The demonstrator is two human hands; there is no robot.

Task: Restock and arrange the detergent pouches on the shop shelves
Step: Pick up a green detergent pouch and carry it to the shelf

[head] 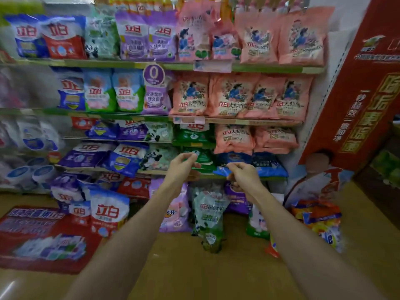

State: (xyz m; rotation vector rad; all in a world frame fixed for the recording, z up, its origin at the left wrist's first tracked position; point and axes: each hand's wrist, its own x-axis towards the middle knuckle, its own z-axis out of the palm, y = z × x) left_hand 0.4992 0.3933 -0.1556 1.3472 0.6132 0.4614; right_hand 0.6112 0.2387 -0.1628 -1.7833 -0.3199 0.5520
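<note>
Detergent pouches fill the shop shelves [255, 121]. On the low shelf a green pouch [204, 159] lies flat, and a blue pouch [268, 167] lies to its right. My left hand [184, 167] reaches to the green pouch, with its curled fingers over the near edge and the thumb beneath. My right hand [243, 176] pinches the left corner of the blue pouch. Pink pouches [233, 138] are stacked on the shelf just above. Motion blur smears the left side of the view.
Several loose pouches stand on the floor below the shelves: a white and red one [109, 213], a lilac one [175, 211], a green panda one [208, 215] and orange ones [320, 219]. A red display board [355, 100] leans at the right, and a red banner [41, 237] lies at the left.
</note>
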